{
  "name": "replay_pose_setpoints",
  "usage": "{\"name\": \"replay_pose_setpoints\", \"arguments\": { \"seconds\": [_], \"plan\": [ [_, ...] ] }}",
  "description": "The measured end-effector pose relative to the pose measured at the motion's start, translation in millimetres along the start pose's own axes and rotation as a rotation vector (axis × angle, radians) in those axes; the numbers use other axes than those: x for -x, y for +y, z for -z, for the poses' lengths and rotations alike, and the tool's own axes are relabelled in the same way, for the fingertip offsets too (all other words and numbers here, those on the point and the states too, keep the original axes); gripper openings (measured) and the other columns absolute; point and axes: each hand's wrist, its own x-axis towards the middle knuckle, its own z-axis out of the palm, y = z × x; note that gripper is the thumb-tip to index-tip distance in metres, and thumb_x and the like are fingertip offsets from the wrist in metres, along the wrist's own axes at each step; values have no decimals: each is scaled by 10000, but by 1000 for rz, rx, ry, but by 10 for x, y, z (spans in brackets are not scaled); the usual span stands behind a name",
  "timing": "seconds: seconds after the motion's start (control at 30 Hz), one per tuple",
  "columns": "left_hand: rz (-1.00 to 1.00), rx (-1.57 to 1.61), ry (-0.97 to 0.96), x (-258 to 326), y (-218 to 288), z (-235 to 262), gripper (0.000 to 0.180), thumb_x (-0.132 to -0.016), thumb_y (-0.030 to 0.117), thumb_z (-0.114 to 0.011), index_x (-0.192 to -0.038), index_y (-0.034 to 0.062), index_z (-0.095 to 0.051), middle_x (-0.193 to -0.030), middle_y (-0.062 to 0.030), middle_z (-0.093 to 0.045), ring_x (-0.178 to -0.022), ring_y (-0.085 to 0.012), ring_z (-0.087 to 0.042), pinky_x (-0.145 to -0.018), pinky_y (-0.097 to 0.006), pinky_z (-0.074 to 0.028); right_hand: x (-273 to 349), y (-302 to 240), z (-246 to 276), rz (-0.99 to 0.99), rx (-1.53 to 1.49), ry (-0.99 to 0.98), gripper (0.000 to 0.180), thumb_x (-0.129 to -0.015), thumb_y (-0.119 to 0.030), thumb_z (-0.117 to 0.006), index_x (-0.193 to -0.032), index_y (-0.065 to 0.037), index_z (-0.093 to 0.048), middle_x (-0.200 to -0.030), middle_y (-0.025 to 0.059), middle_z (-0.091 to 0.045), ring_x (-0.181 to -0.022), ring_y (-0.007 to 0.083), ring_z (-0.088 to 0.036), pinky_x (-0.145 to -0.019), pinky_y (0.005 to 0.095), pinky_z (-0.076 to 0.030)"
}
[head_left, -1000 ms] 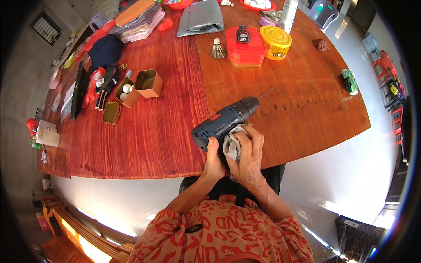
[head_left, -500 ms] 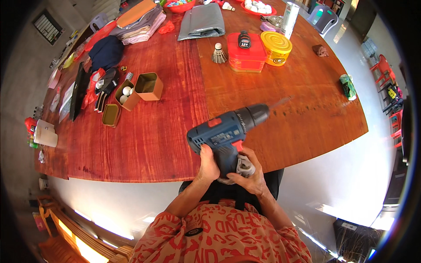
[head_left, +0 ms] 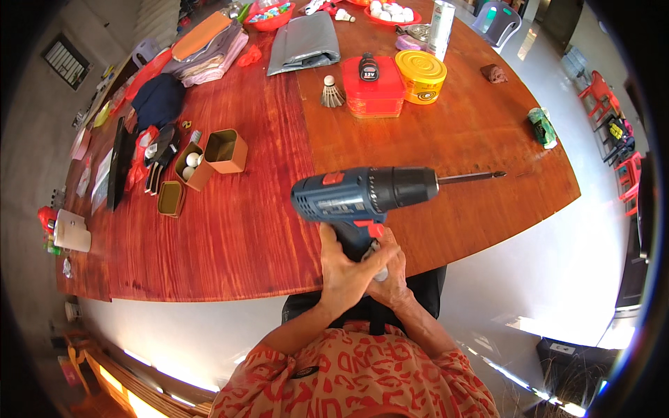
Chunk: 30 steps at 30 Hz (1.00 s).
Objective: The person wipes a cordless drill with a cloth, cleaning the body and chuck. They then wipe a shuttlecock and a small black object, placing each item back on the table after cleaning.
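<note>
Over the near edge of the table (head_left: 258, 258) you hold a blue-black cordless drill (head_left: 348, 194), its long bit (head_left: 470, 178) pointing to your right. Your left hand (head_left: 345, 280) is curled about the drill's handle. Your right hand (head_left: 391, 280) sits against the handle's other side, partly hidden behind the left; how tightly its fingers close cannot be told. Some pale cloth (head_left: 380, 272) shows between your hands.

Your table surface is in two tones: streaked red on your left, orange-brown on your right, meeting along a seam. Beyond the drill stands a red box (head_left: 374, 96) with a black battery pack (head_left: 368, 68) on its lid; a yellow tub (head_left: 421, 78) is just beside it on the right, a shuttlecock (head_left: 332, 93) on the left. To your left, a square tin (head_left: 226, 151) stands open near a dark blue cloth bundle (head_left: 157, 99). A green packet (head_left: 541, 128) lies near the right edge.

Around you, the pale floor (head_left: 516, 279) carries bright glare at your right. Red chairs (head_left: 628, 173) line that side; a slatted wooden bench (head_left: 143, 383) stands at your lower left.
</note>
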Motion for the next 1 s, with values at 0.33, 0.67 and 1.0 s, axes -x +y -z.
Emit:
{"name": "replay_pose_setpoints", "arguments": {
  "seconds": [0.33, 0.67, 1.0],
  "plan": [
    [383, 330, -15, -238, -275, 297, 310, -805, 173, -728, -1021, 18, -569, -885, -34, -602, -785, -98, -575, -691, -255, -488, 95, -56, 116, -64, 23, -265, 685, -749, -83, -711, -1322, 45, -359, -1088, 238, -523, -938, 360, -583, -765, 382, -502],
    [736, 528, -23, -242, -387, 271, 342, -857, 314, -667, -1024, 29, -578, -870, -73, -629, -700, -146, -643, -512, -277, -542, -655, 22, 170, -268, -470, 91, 604, -836, -75, -586, -1371, -63, -307, -1386, 171, -322, -1242, 271, -362, -997, 402, -361],
    [855, 578, -107, -184, -592, 514, 347, -851, 250, -641, -1080, 14, -530, -898, -115, -621, -727, -222, -652, -548, -366, -579, -376, 99, 136, -220, -257, -304, 313, -864, -101, -578, -1157, 6, -565, -1281, 159, -468, -1197, 291, -442, -993, 392, -371]
  ]
}}
